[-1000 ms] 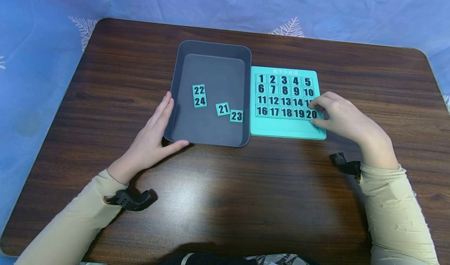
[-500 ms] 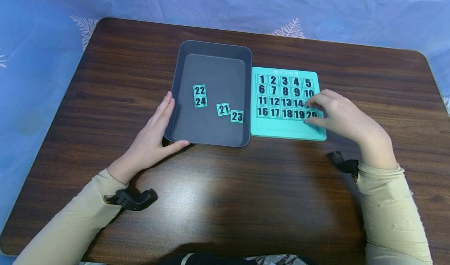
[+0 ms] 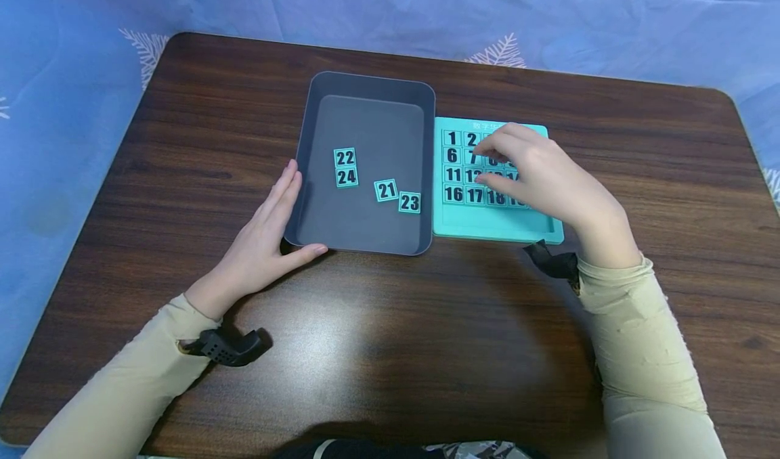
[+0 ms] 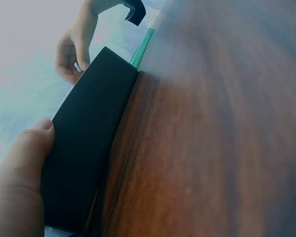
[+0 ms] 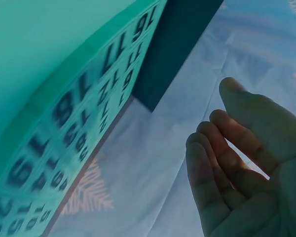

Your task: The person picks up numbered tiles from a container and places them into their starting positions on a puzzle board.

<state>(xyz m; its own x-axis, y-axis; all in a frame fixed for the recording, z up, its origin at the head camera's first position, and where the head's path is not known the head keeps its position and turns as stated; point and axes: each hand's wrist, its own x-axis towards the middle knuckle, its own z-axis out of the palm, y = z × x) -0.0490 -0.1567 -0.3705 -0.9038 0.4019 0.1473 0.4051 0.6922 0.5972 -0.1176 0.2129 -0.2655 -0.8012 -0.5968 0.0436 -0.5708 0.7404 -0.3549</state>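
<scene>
My left hand (image 3: 258, 242) rests with straight fingers against the left side and near-left corner of a dark grey tray (image 3: 365, 232); its thumb lies along the front wall, as the left wrist view also shows. Inside the tray lie loose number tiles: 22 (image 3: 344, 157), 24 (image 3: 347, 177), 21 (image 3: 386, 190) and 23 (image 3: 409, 202). A turquoise number puzzle board (image 3: 487, 223) stands against the tray's right side, with rows of tiles beginning at 1. Over the board hovers my right hand (image 3: 539, 168), thumb and fingers apart with nothing between them. It hides the board's right-hand tiles from the head camera.
Everything stands on a dark wooden table (image 3: 390, 351) with rounded corners. Behind it hangs a blue cloth (image 3: 341, 12) with white frond patterns. Black wrist cameras sit on both forearms, the left one (image 3: 231, 347) close above the tabletop.
My right hand has lifted off the board's right edge around tile 20 and moved left over its middle. The left hand, tray and loose tiles have stayed put.
</scene>
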